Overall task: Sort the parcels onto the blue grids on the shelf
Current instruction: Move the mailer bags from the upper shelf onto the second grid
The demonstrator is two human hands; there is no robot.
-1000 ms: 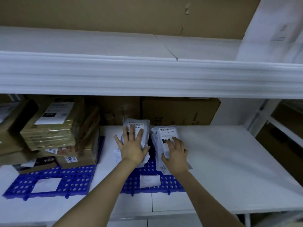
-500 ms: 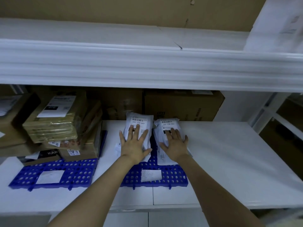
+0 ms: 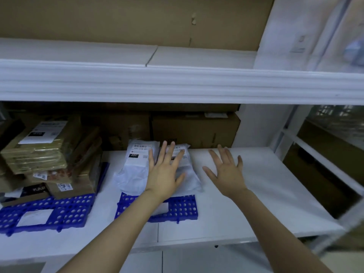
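Two white plastic parcels lie side by side on the middle blue grid of the white shelf. The left parcel shows a label marked 231. The right parcel is partly covered by my left hand, which rests flat on it with fingers spread. My right hand is over the bare shelf to the right of the parcels, fingers straight and spread, holding nothing.
A second blue grid at the left carries a stack of brown cardboard parcels. Large cardboard boxes stand along the back. A thick white upper shelf edge hangs overhead. The shelf surface extends to the right.
My right hand has lifted off the right parcel and moved right over the bare shelf. My left hand has shifted from the left parcel onto the right one.
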